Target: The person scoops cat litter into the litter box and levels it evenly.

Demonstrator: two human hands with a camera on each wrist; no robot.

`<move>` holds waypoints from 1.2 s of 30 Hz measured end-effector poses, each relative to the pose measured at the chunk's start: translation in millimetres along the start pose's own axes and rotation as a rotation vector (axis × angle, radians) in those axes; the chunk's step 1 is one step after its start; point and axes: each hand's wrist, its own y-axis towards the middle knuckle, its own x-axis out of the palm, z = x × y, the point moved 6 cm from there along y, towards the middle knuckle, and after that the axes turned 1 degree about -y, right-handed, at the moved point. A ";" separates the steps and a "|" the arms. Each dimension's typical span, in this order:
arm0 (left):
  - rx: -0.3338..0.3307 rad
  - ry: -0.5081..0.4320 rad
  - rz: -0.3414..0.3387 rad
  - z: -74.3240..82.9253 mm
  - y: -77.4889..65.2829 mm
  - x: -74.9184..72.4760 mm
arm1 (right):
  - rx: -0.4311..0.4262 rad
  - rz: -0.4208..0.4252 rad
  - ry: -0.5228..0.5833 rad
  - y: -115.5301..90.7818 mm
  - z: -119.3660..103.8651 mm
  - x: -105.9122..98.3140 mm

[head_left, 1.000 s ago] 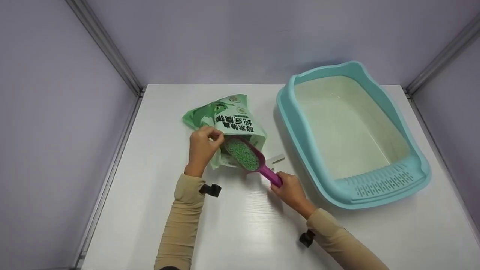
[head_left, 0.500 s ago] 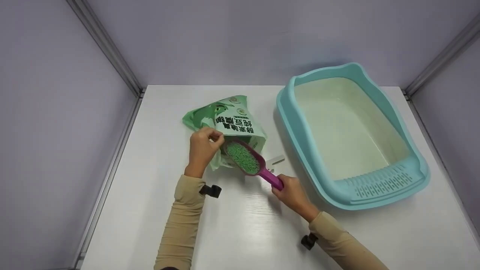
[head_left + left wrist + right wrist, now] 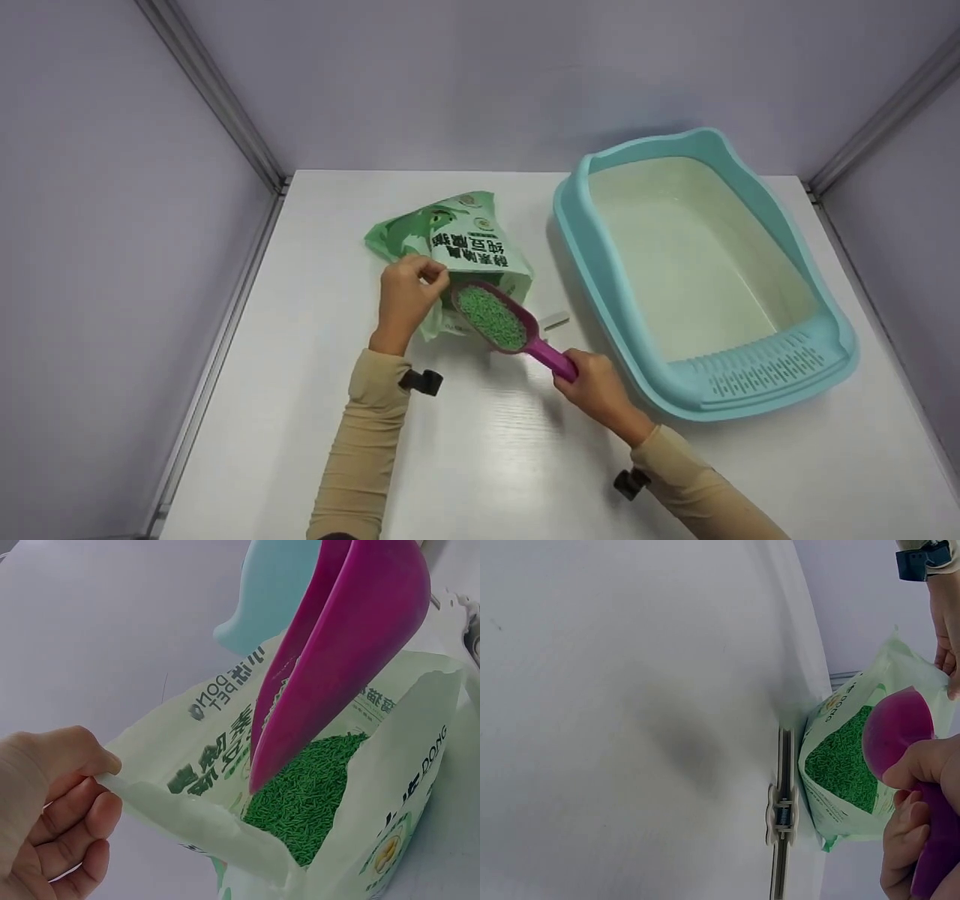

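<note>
My left hand (image 3: 409,296) pinches the edge of the opened bag's mouth between thumb and fingertips. This green and pale bag of cat litter (image 3: 480,240) stands with its mouth facing me, and green pellets (image 3: 304,799) show inside it in the left wrist view. My right hand (image 3: 596,386) grips the handle of a purple scoop (image 3: 553,360), its bowl heaped with green pellets (image 3: 491,319). The scoop's tip overlaps the bag's mouth in the head view. From the left wrist, the scoop's underside (image 3: 352,645) appears above the pellets, tilted with its tip down in that view.
A large light-blue litter box (image 3: 619,300) with a pale inside and a slotted front ledge stands to the right. Beside the bag lies a long clip with a metal spring (image 3: 782,816), partly behind the scoop in the head view. Pale walls enclose the white table (image 3: 247,375).
My right hand has drawn the loaded scoop slightly right and toward me, away from the bag's mouth. The left hand keeps its pinch on the bag's edge.
</note>
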 end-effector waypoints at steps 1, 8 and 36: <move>0.003 -0.001 0.001 0.2 0.1 0.0 | 0.000 -0.001 -0.004 -0.6 -0.3 -1.1; -0.001 -0.004 -0.003 0.3 0.0 0.4 | -0.031 0.004 -0.026 -4.5 -4.3 -9.3; 0.006 -0.018 0.009 1.4 -2.5 0.2 | -0.088 -0.022 -0.060 -9.8 -18.6 -43.4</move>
